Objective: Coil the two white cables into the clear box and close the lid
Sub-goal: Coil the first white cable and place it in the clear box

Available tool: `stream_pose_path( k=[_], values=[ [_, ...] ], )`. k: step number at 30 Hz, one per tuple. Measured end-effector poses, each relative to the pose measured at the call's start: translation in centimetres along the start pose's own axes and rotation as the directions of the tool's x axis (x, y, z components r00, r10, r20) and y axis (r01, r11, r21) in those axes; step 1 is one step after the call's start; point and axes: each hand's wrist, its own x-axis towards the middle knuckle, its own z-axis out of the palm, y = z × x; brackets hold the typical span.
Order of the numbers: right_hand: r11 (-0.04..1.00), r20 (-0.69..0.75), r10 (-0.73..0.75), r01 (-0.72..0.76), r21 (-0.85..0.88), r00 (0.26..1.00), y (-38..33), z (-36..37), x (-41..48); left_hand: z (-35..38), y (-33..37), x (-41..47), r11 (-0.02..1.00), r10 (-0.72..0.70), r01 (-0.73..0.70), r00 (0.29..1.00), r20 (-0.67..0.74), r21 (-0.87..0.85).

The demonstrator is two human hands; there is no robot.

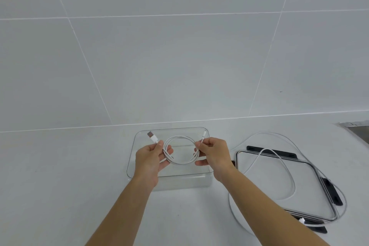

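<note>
- The coiled cable [180,150] is held over the open clear box [169,177], its loops gathered into a ring between both hands.
- The left hand [150,159] has thumb and fingers closed on the ring's left side, just below the wide plug [152,137]; the right hand [212,154] pinches the right side, where the thin plug [204,136] sticks up.
- It looks light, limp and a little springy, so the loops will likely spread once let go; holding both sides of the ring, as now, keeps it round.
- The box walls look smooth and hard, and the ring seems narrower than the opening, leaving room to lower it flat.
- The second cable [287,177] lies loose near the counter's right edge, draped over the lid [279,191], which rests just beside the box.
- That cable must come off before the lid can be lifted; its strands run under and over the lid's rim and may snag.
- The counter's left side is bare.
</note>
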Motion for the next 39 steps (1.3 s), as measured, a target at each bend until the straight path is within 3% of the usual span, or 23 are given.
stream_pose_path(
  k=[16, 21, 24, 30, 33, 39],
  values=[
    [0.954, 0.076, 0.279, -0.267, -0.134, 0.957, 2.6, 4.5, 6.0, -1.5, -1.0, 6.7, 0.972, -0.056, 0.095, 0.982, -0.180, 0.215],
    [0.933, 0.066, 0.323, -0.306, -0.189, 0.944, 3.1, 5.5, 7.1, -1.9, -2.1, 8.8, 0.917, 0.010, 0.079, 0.976, -0.219, 0.391],
    [0.919, 0.067, 0.345, -0.323, -0.227, 0.936, 3.4, 5.9, 7.6, -2.1, -2.7, 9.5, 0.824, 0.075, 0.061, 0.974, -0.215, 0.564],
    [0.902, 0.057, 0.363, -0.335, -0.272, 0.930, 4.2, 6.6, 8.0, -1.7, -2.9, 9.8, 0.484, 0.197, 0.035, 0.969, -0.148, 0.874],
    [0.896, 0.066, 0.366, -0.333, -0.294, 0.928, 4.5, 6.9, 8.1, -1.5, -2.9, 9.7, 0.355, 0.211, 0.052, 0.968, -0.134, 0.933],
    [0.886, 0.065, 0.347, -0.305, -0.348, 0.935, 4.9, 7.2, 8.5, -1.4, -3.1, 9.8, 0.231, 0.207, 0.071, 0.971, -0.120, 0.970]
  ],
)
